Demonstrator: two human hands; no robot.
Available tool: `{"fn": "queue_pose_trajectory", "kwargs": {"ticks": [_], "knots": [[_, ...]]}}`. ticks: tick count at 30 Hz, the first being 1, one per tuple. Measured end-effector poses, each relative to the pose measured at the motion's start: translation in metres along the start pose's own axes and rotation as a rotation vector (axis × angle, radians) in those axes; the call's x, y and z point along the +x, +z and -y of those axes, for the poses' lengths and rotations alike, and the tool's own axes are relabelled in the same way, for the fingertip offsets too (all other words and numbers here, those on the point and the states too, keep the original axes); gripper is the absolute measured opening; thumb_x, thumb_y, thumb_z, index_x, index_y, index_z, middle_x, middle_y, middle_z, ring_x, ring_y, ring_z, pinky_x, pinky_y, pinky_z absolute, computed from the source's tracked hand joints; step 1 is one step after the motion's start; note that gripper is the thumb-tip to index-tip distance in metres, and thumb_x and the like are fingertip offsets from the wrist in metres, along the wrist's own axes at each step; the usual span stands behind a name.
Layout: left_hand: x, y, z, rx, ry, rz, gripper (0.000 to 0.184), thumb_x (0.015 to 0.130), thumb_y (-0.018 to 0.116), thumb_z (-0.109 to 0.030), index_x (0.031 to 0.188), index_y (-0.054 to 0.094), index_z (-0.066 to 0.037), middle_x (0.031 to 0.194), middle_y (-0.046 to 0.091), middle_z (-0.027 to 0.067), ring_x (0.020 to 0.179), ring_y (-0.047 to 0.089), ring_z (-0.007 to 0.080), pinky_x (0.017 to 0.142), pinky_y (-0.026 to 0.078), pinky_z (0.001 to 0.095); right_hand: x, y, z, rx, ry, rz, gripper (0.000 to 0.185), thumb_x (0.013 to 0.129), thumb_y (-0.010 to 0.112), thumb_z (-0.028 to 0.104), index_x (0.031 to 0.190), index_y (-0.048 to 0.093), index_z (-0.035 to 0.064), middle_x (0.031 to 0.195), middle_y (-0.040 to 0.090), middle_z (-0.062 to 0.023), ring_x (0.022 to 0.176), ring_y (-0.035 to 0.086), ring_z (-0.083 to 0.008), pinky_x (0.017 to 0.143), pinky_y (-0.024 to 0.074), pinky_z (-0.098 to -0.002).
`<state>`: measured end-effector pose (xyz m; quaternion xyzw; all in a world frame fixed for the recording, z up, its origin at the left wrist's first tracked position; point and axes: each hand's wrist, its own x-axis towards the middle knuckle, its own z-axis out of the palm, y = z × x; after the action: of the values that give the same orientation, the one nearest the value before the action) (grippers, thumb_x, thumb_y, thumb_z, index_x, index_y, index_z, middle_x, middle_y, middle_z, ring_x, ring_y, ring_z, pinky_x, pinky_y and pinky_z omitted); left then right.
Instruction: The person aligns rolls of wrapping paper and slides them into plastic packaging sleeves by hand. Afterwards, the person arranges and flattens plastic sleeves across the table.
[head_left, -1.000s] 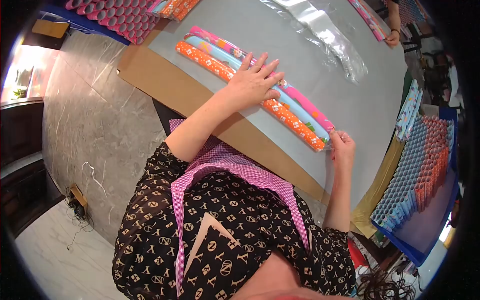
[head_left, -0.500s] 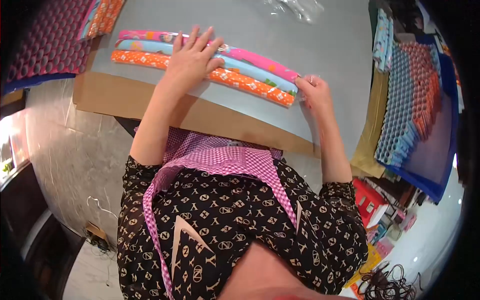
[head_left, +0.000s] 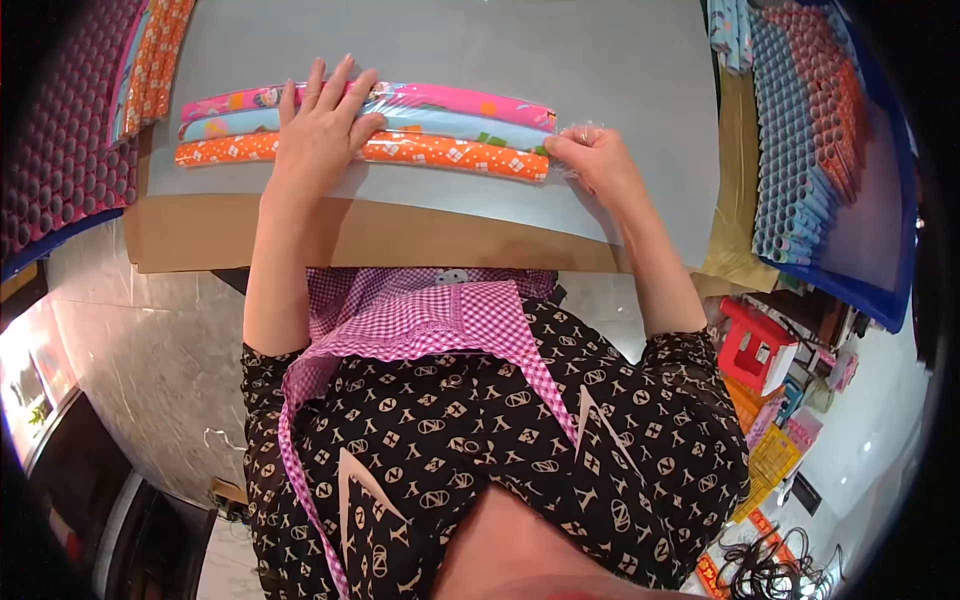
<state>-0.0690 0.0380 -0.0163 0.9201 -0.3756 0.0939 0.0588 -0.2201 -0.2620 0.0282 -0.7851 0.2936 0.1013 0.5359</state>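
Three slim patterned rolls lie side by side on the grey tabletop: a pink roll (head_left: 470, 101) at the far side, a light blue roll (head_left: 455, 124) in the middle and an orange roll (head_left: 455, 153) nearest me. Clear plastic wrap covers them. My left hand (head_left: 318, 135) rests flat across the rolls left of their middle, fingers spread, hiding part of them. At their right end my right hand (head_left: 597, 163) pinches the loose, crinkled end of the clear plastic wrap (head_left: 585, 130) between thumb and fingers.
Pink tubes (head_left: 60, 140) are stacked at the left, with wrapped rolls (head_left: 155, 65) beside them. On the right, blue and red tubes (head_left: 790, 150) fill a blue-edged bin (head_left: 880, 290). Brown cardboard (head_left: 400, 235) lines the table's near edge. A red basket (head_left: 755, 345) stands below right.
The rolls and both hands sit further left in view and the rolls lie straighter, partly because the view has shifted. My right hand still grips the plastic end; the loose plastic at the top has left view.
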Motion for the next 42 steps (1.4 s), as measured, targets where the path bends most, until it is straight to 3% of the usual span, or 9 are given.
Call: {"fn": "queue_pose_trajectory", "kwargs": {"ticks": [12,18,22,28,33,40,42], "knots": [[-0.001,-0.004,-0.001,0.004,0.0,-0.029,0.051,0.091,0.053,-0.047,0.135,0.051,-0.022,0.144,0.045,0.0052,0.136,0.037,0.0293,0.111,0.024,0.0548,0.004,0.0,0.006,0.011,0.136,0.026,0.023,0.082,0.069,0.026,0.074,0.063,0.0052,0.055,0.045,0.0057,0.044,0.037,-0.0029,0.04,0.0265,-0.023],[-0.001,0.003,-0.002,0.007,-0.013,-0.029,0.05,0.091,0.053,-0.046,0.134,0.051,-0.021,0.144,0.046,0.0059,0.136,0.038,0.0308,0.11,0.025,0.0558,-0.015,-0.007,0.011,-0.218,0.061,0.088,0.024,0.08,0.07,0.025,0.069,0.061,0.0053,0.057,0.048,0.0042,0.046,0.039,-0.003,0.041,0.0269,-0.0222],[-0.002,0.006,0.002,-0.007,-0.008,-0.029,0.05,0.091,0.053,-0.047,0.132,0.052,-0.019,0.144,0.045,0.0082,0.136,0.036,0.0332,0.109,0.024,0.0577,-0.015,0.001,0.004,-0.168,-0.047,0.113,0.025,0.078,0.071,0.025,0.067,0.061,0.0052,0.055,0.048,0.0039,0.045,0.039,-0.003,0.041,0.0263,-0.0226],[-0.001,0.002,-0.001,-0.059,-0.022,-0.041,0.049,0.089,0.056,-0.046,0.13,0.053,-0.021,0.144,0.044,0.0076,0.137,0.036,0.0329,0.11,0.024,0.0573,-0.011,0.004,0.0,-0.066,0.034,0.134,0.026,0.082,0.068,0.023,0.065,0.057,0.0061,0.053,0.046,0.0045,0.04,0.038,-0.0039,0.036,0.0247,-0.0224],[-0.002,-0.001,-0.002,-0.083,-0.024,-0.051,0.049,0.088,0.058,-0.046,0.129,0.053,-0.022,0.144,0.044,0.0067,0.137,0.036,0.0325,0.11,0.025,0.056,-0.005,0.002,-0.004,0.166,0.194,0.241,0.024,0.085,0.066,0.022,0.071,0.057,0.0057,0.056,0.049,0.0032,0.038,0.038,-0.0039,0.034,0.0271,-0.022],[-0.003,0.004,0.0,-0.111,-0.018,-0.07,0.052,0.09,0.053,-0.051,0.131,0.053,-0.019,0.143,0.045,0.0098,0.138,0.034,0.034,0.112,0.02,0.0582,-0.001,-0.025,-0.009,0.015,0.106,0.259,0.02,0.088,0.066,0.021,0.082,0.061,0.0029,0.059,0.052,0.0017,0.039,0.038,-0.0033,0.034,0.0263,-0.0212],[-0.003,0.003,0.001,-0.122,-0.017,-0.065,0.052,0.09,0.053,-0.05,0.131,0.053,-0.019,0.143,0.045,0.0099,0.138,0.033,0.0341,0.112,0.02,0.0581,0.0,-0.05,-0.014,0.149,0.06,0.057,0.02,0.089,0.064,0.022,0.093,0.064,0.0017,0.07,0.059,-0.0016,0.042,0.038,-0.0031,0.036,0.0265,-0.0211]]}}
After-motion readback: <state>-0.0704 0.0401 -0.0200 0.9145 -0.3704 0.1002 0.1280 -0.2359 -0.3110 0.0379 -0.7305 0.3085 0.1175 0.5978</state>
